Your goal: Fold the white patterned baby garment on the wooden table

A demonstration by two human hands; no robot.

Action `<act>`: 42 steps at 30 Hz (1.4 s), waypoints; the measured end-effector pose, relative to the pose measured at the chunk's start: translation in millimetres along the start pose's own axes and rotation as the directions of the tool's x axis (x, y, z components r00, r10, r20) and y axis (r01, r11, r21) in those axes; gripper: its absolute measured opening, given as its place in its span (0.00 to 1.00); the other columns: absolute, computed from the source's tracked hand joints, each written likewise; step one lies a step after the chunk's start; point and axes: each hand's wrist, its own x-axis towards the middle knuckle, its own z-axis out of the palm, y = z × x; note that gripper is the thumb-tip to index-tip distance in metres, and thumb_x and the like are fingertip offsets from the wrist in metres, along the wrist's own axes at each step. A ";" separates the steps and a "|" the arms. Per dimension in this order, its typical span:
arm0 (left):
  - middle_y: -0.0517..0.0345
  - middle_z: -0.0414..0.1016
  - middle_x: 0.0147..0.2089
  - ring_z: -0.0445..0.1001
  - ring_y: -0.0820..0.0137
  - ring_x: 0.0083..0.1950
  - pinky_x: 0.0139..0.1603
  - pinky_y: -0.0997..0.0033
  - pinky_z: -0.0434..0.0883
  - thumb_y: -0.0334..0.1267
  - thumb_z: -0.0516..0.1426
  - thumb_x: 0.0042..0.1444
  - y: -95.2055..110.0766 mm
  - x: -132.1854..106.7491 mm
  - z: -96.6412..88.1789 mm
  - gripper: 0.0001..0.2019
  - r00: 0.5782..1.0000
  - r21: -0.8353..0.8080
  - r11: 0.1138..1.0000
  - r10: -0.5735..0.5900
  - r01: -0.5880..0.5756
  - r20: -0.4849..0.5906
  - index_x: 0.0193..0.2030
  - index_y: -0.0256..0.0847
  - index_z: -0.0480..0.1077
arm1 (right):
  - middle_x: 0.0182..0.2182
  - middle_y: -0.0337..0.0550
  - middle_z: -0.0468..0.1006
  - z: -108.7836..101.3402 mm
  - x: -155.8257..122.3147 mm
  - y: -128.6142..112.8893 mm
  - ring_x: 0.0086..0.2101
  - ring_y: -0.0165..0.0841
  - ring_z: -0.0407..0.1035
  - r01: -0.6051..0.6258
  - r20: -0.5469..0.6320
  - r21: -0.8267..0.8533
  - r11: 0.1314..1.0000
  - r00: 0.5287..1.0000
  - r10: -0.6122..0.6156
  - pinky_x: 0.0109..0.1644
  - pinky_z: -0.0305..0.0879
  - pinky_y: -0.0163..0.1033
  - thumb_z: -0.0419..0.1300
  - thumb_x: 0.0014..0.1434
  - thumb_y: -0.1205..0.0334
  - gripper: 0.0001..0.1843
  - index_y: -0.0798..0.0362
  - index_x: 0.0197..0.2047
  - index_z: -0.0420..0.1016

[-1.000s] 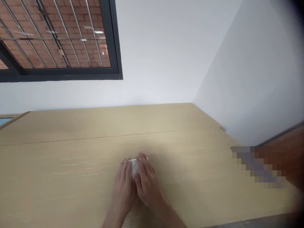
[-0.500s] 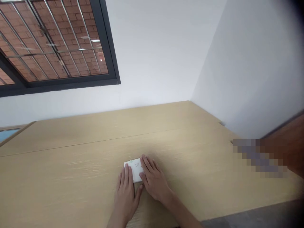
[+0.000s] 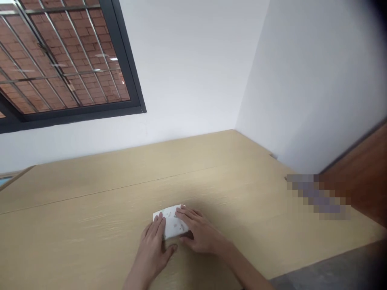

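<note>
A small white folded paper [image 3: 171,223] with faint printed marks lies flat on the light wooden table [image 3: 90,225]. My left hand [image 3: 154,249] rests palm down on the paper's left edge, fingers stretched out and close together. My right hand [image 3: 201,233] lies flat over its right side, fingertips pressing on the paper's top. Both hands hold the paper down against the table; neither lifts it. Part of the paper is hidden under my fingers.
The table runs into a corner of white walls [image 3: 236,129] at the back right. A dark-framed window [image 3: 69,72] with bars and a brick wall behind it is upper left. A brown wooden panel [image 3: 359,177] stands at the right, with the table's front edge [image 3: 317,264] below it.
My hands have spread apart, so more of the white paper shows between them. The view has tilted and shifted left a little.
</note>
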 end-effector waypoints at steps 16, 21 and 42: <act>0.54 0.77 0.37 0.77 0.61 0.39 0.40 0.62 0.74 0.56 0.54 0.63 28.4 10.4 -63.7 0.24 0.851 -0.637 0.611 -0.504 0.471 0.146 0.57 0.41 0.67 | 0.50 0.47 0.76 -25.7 51.6 -0.7 0.43 0.38 0.73 -0.045 -0.130 0.748 0.662 0.969 0.212 0.43 0.71 0.42 0.59 0.65 0.57 0.23 0.48 0.61 0.60; 0.60 0.75 0.29 0.74 0.62 0.29 0.33 0.64 0.70 0.63 0.53 0.60 36.6 -1.0 -33.0 0.35 0.758 -0.622 0.502 -0.606 0.600 0.242 0.64 0.39 0.59 | 0.51 0.50 0.77 -7.2 82.9 18.1 0.49 0.40 0.74 -0.168 -0.085 0.540 0.825 0.964 0.252 0.50 0.71 0.44 0.64 0.61 0.59 0.30 0.50 0.64 0.60; 0.35 0.64 0.69 0.64 0.43 0.69 0.59 0.47 0.73 0.40 0.59 0.57 60.2 -36.3 71.3 0.35 0.957 0.171 0.980 -0.047 0.099 -0.286 0.71 0.33 0.57 | 0.73 0.47 0.52 14.4 48.8 11.5 0.71 0.41 0.43 0.307 0.252 -0.072 0.949 0.926 -0.281 0.75 0.37 0.56 0.48 0.74 0.54 0.29 0.48 0.75 0.50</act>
